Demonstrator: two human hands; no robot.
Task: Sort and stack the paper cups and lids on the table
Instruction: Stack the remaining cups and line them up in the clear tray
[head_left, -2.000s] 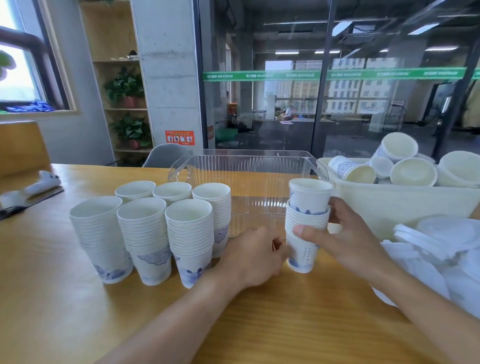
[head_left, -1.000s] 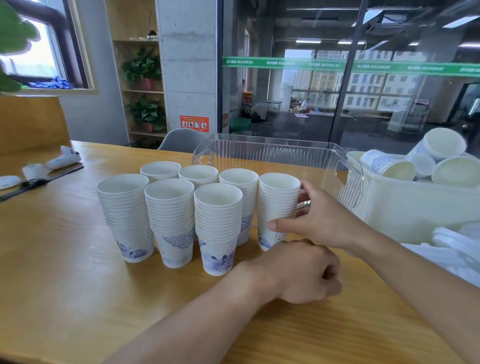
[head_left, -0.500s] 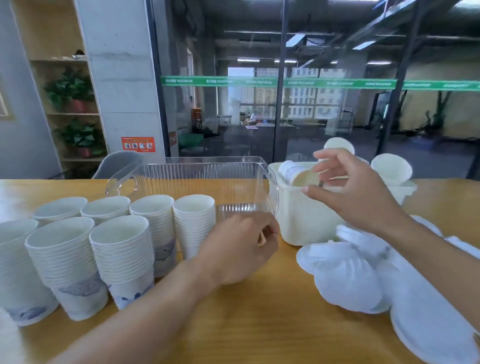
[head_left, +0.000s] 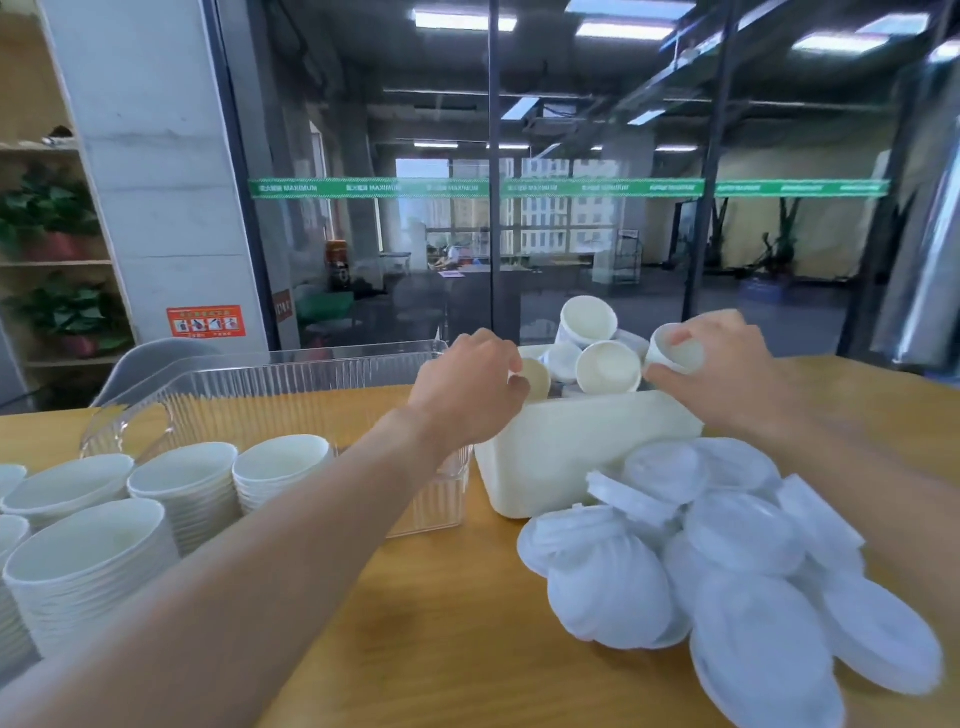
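Both hands have been moved from the table edge up to the bin (head_left: 582, 447) since half a second ago. A cup (head_left: 675, 351) at the bin's right end is gripped by the right hand (head_left: 727, 374), with fingers curled over its rim. A cup (head_left: 535, 376) at the bin's left end is touched by the curled fingers of the left hand (head_left: 467, 384); whether it is truly gripped cannot be told. More loose cups (head_left: 605, 364) are piled in the bin between the hands. Stacks (head_left: 176, 493) are stood at the left on the table (head_left: 441, 623), before a clear tray (head_left: 260, 384). Lids (head_left: 727, 561) are heaped at the right, in front of the bin.
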